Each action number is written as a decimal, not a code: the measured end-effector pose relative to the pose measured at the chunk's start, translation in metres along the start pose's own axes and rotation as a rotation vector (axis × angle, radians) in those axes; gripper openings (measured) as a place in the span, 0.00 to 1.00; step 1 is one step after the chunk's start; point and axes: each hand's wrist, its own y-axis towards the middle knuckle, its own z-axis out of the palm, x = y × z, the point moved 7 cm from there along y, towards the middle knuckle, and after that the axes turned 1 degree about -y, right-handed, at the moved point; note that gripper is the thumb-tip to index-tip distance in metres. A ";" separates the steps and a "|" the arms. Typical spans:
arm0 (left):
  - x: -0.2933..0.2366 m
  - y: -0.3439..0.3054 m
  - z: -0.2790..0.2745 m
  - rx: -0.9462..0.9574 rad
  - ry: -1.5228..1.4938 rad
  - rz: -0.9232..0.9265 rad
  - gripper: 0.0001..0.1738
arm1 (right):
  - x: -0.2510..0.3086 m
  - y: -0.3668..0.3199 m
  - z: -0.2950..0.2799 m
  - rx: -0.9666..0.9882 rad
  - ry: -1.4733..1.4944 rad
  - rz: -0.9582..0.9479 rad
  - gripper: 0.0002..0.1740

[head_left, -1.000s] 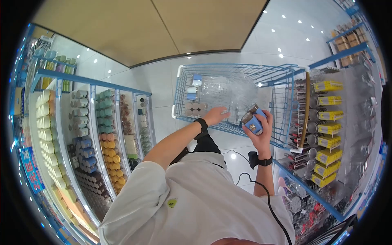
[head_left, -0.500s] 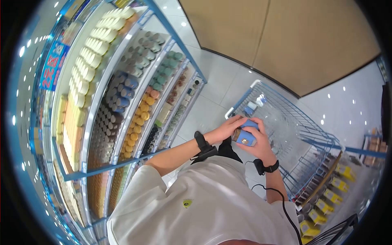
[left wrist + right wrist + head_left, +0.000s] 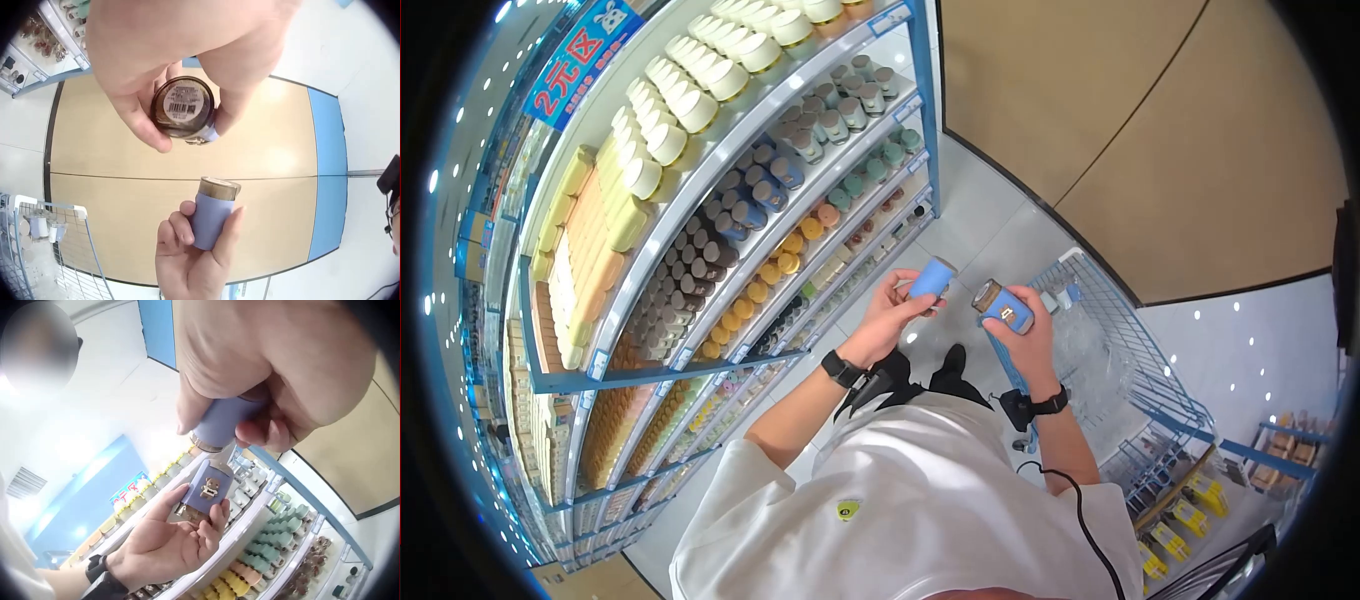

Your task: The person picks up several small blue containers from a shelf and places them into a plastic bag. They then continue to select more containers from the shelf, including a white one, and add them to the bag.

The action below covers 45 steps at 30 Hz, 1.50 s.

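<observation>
My left hand (image 3: 887, 322) grips a blue cup (image 3: 933, 278) with a bear figure on its side, in front of the shelf. The left wrist view shows a barcode sticker (image 3: 183, 103) on its brown see-through base. To the right, beside the cart, my right hand (image 3: 1032, 338) holds a second blue cup (image 3: 1008, 307), fingers and thumb wrapped round its sides. In the left wrist view this cup's brown translucent end (image 3: 219, 186) points up. A gap separates the two cups.
A tiered shelf (image 3: 700, 225) on the left carries rows of cups, among them blue cups (image 3: 765, 190) like the held ones. The wire cart (image 3: 1145, 345) at the right has clear plastic and a few cups inside. Tan panels (image 3: 1120, 130) stand beyond the aisle.
My view has turned left toward the shelf. My left hand, empty over the cart at first, met the right hand's cups and has moved left with one blue cup; the right keeps the other.
</observation>
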 end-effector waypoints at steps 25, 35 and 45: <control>-0.007 -0.025 -0.018 -0.045 -0.083 -0.042 0.32 | -0.039 0.015 0.050 -0.061 0.761 0.401 0.20; -0.001 -0.023 -0.017 -0.076 -0.001 -0.048 0.35 | -0.031 0.014 0.048 -0.047 0.873 0.427 0.20; 0.002 -0.019 -0.008 -0.048 -0.037 -0.057 0.33 | -0.034 0.009 0.055 0.061 0.959 0.480 0.19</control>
